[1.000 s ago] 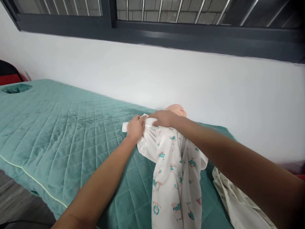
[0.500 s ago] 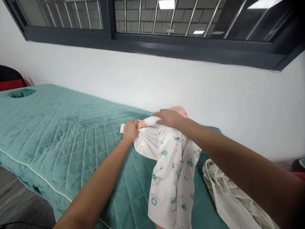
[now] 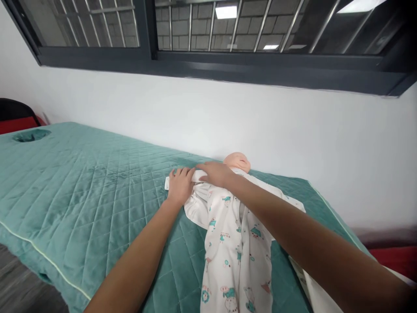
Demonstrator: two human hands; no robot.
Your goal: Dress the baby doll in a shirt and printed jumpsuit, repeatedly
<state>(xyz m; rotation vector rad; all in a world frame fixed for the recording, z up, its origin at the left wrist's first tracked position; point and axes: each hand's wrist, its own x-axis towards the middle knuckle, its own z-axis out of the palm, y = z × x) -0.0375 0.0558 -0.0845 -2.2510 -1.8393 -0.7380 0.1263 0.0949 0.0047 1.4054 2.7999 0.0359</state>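
Note:
A baby doll lies on its back on a green quilted bed, its head (image 3: 237, 161) toward the wall. It wears a white printed gown (image 3: 224, 248) with small teal and orange figures. My left hand (image 3: 178, 184) is closed around the end of the doll's outstretched arm and the white cloth there; a white cuff tip (image 3: 167, 183) pokes out beyond my fingers. The doll's hand is hidden. My right hand (image 3: 216, 173) grips the white sleeve (image 3: 197, 175) farther up the same arm, thumb below and fingers over it. Loose white cloth hangs under the arm.
The green bed cover (image 3: 97, 187) has a round face hole (image 3: 31, 135) at the far left. Behind it rises a white wall (image 3: 146, 113) under a dark-framed window with metal bars. Pale cloth (image 3: 321, 289) lies at the lower right, partly behind my right forearm.
My right hand has moved left along the doll's arm, closer to my left hand. The doll's hand, seen earlier between them, is now covered. More of its head shows.

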